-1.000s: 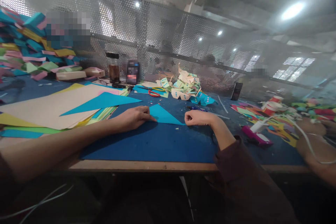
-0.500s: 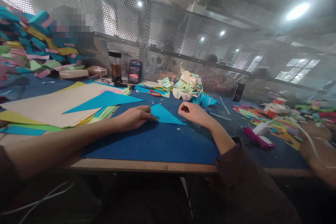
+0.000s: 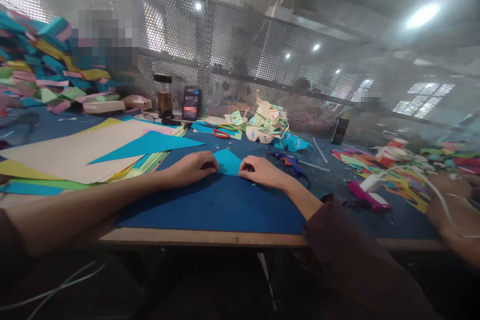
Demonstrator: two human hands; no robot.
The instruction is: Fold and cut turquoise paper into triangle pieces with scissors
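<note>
A folded blue sheet of paper (image 3: 227, 162), triangular with its point away from me, lies flat on the blue table mat. The curled fingers of my left hand (image 3: 193, 167) grip its left corner. At the right corner, my right hand (image 3: 262, 171) pinches the paper between thumb and fingers, hiding that end. A blue glue gun (image 3: 292, 164) rests just beyond my right wrist. Behind the paper lie scissors (image 3: 221, 133) with red and yellow handles.
Large coloured sheets (image 3: 75, 152) are stacked on the left, a blue triangle (image 3: 150, 146) on top. Cut paper shapes (image 3: 268, 122) pile up at the back. A magenta power strip (image 3: 369, 197) with a white plug sits right, near another person's arm (image 3: 450, 210).
My right hand has moved left and down onto the paper's right corner, uncovering the glue gun. My left fingers have drawn back and curled at the left corner.
</note>
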